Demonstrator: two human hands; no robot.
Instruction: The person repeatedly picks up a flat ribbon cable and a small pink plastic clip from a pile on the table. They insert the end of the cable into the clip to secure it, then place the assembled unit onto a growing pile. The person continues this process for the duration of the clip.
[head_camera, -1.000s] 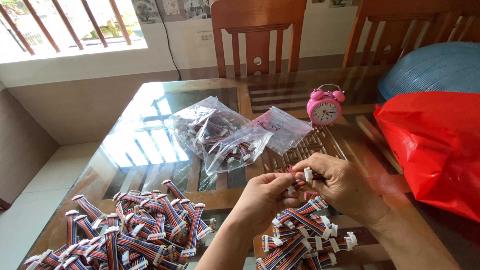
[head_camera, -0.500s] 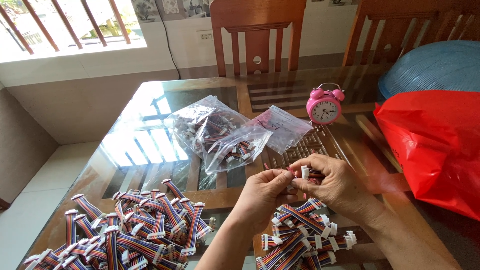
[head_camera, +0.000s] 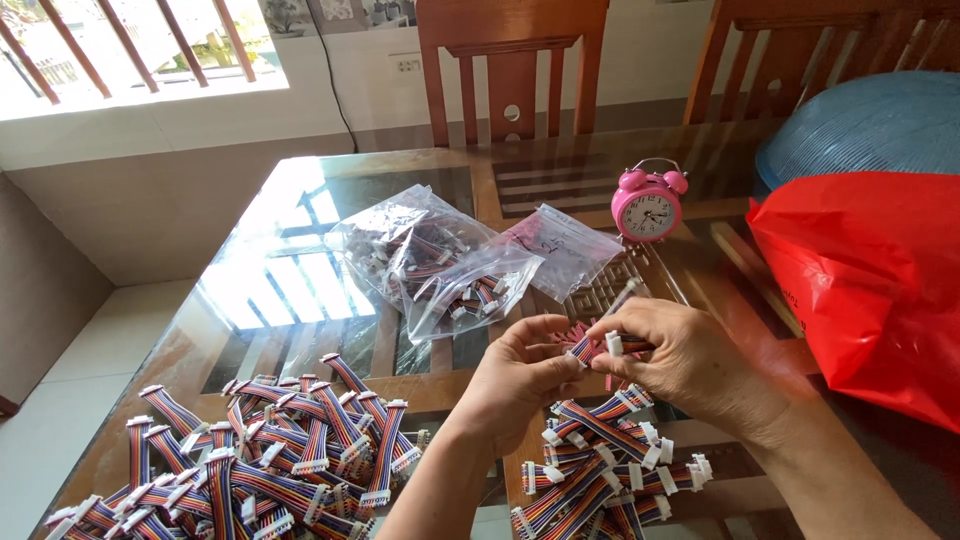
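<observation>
A: What lies left of the grip?
B: A heap of striped ribbon cables (head_camera: 250, 450); behind the grip, clear plastic bags (head_camera: 440, 260).

A: And the hands?
B: The left hand (head_camera: 515, 375) and right hand (head_camera: 690, 365) both pinch one short cable (head_camera: 600, 347) above a smaller pile (head_camera: 600, 470). Right: pink clock (head_camera: 647, 205), red bag (head_camera: 870, 280) at the table's edge.

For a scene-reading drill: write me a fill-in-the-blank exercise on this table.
1. Both hands, the left hand and the right hand, hold one striped ribbon cable between them above a small ____ of such cables.
2. The alarm clock is ____ in colour.
3. The red plastic bag lies at the ____ edge of the picture.

Missing words: pile; pink; right
</observation>
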